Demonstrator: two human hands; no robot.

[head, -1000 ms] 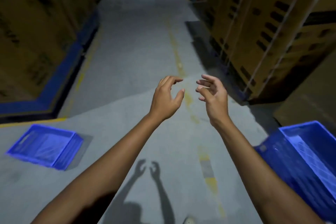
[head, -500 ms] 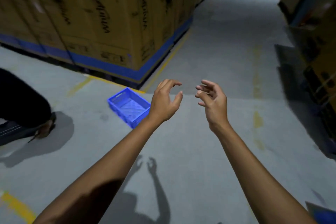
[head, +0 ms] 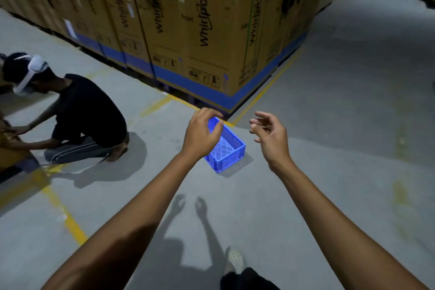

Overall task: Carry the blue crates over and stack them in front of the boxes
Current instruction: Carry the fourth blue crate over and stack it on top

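Note:
One blue crate sits empty on the grey floor, just in front of the corner of the stacked cardboard boxes. Both my arms are stretched out ahead at chest height. My left hand hovers in the air between me and the crate, hiding its left part, fingers loosely curled and holding nothing. My right hand hangs to the right of the crate, fingers loosely spread, empty.
A person in a black shirt kneels on the floor at the left, wearing a white headset, hands on a brown box. Yellow floor lines run along the boxes. My foot shows at the bottom. An aisle opens at the right.
My view has swung left: the crate now lies under my hands, closer, the kneeling person has come fully into view, and the blue crates at the right are out of sight. My hands stay empty.

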